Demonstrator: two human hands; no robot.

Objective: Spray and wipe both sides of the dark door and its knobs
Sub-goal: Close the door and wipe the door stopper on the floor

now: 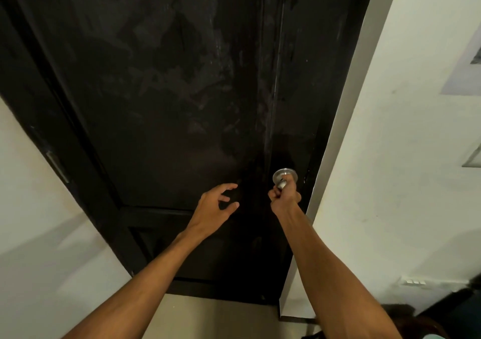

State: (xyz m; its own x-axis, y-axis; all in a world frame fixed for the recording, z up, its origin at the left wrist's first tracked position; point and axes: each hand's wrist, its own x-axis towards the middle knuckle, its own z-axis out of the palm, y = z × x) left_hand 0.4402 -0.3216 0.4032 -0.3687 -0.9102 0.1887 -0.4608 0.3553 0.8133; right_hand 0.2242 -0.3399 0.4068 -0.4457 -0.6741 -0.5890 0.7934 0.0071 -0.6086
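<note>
Nearest me, my right hand [284, 198] is curled round the neck of the silver knob [285, 175], fingers closed on it from below, with the knob's round plate showing just above my knuckles. My left hand [217, 204] hovers just left of that grip, fingers spread and loosely bent, holding nothing. I cannot tell whether its tips touch the door [169, 91]. Neither hand carries a cloth or a spray bottle, and I see neither anywhere in view. A pale wall [390, 156] runs close to the right of the grip, and the dark frame [67, 140] stands well off to the left. Whether the door is latched I cannot tell. Above and beyond the grip the panel is covered in dull smears and streaks, which I read as wipe marks drying, so this face looks worked over. My judgement is that I hold the knob to swing the door, and that the other face and its knob are left to do
</note>
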